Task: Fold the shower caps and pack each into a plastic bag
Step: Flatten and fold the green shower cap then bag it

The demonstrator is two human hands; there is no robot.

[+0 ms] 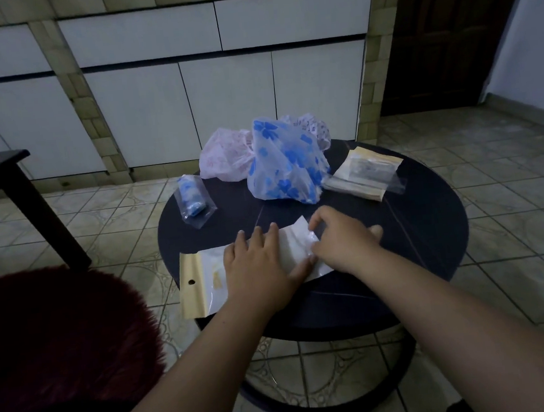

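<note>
A person's right hand (342, 239) pinches the edge of a pale folded cap (296, 246) at the near side of a round dark table (415, 225), fingertips closed on the film, while the left hand (258, 267) lies flat, fingers spread, pressing the cap down and gripping nothing. Under the left hand, running out toward 9 o'clock, lies an empty bag (201, 279) with a gold header strip and hang hole. The work looks to be mid-fold, with packing of this cap not yet begun. At 11 o'clock sits a packed bag (195, 200) holding a rolled blue cap, apparently finished. At 12 o'clock stand unfolded caps: a blue-flowered one (285, 164) in front, a pink one (226, 157) just to its left and another behind it. A stack of bags (362, 172) waits at 2 o'clock. The next move likely calls for tightening the fold narrow enough to enter the bag's mouth, then sliding it in without letting the slick film spring open.
</note>
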